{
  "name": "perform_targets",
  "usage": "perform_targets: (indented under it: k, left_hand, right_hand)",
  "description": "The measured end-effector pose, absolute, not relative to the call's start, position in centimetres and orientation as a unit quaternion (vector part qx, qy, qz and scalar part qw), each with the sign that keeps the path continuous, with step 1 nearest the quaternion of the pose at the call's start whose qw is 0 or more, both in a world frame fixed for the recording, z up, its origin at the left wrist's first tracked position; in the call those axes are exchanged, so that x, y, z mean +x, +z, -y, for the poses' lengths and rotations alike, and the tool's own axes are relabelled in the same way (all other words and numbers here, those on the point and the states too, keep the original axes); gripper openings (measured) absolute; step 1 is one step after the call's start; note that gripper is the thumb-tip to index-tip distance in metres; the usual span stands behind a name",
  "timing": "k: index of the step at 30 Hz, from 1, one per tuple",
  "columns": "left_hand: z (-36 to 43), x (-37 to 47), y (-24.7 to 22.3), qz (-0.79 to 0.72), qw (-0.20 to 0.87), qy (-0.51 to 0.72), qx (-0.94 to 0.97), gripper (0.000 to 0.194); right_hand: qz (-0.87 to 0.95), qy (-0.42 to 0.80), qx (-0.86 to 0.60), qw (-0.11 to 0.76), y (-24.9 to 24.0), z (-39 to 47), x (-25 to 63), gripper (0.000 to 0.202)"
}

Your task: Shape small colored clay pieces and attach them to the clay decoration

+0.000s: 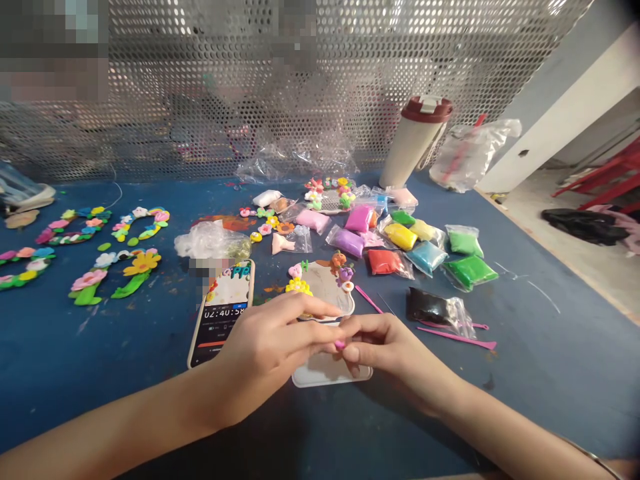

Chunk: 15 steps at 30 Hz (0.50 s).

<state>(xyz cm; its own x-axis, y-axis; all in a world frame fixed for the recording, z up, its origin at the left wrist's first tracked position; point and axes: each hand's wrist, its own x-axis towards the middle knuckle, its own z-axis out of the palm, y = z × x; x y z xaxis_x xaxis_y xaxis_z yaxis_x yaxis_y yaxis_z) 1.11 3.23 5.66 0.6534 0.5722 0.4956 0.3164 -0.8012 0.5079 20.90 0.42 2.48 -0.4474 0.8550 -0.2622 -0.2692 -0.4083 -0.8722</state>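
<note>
A small piece of bright pink clay sits between the fingertips of both hands. My left hand is closed on it from the left, its fingers reaching across. My right hand pinches it with thumb and index finger. Below the hands lies a white rounded board, partly covered by them. Just behind is a small mirror with clay figures on its rim: a pink one, yellow flower, brown and purple figures. My left hand and forearm cover part of a phone showing a timer.
Bags of coloured clay, such as red, green and black, lie behind and right. Pink modelling tools rest at right. Decorated clay frames stand left. A tumbler and perforated metal panel are at the back.
</note>
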Motion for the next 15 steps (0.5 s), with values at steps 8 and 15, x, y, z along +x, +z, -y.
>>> perform_targets:
  k: [8, 15]
  left_hand:
    - [-2.68, 1.01, 6.31, -0.324, 0.200, 0.346, 0.858, 0.036]
    - [-2.92, 1.60, 5.89, -0.347, 0.289, 0.318, 0.833, 0.009]
  right_hand:
    - [0.325, 0.776, -0.358, 0.406, 2.85, -0.51, 20.79, 0.031]
    - [0.332, 0.753, -0.386, 0.418, 2.70, -0.59, 20.98, 0.033]
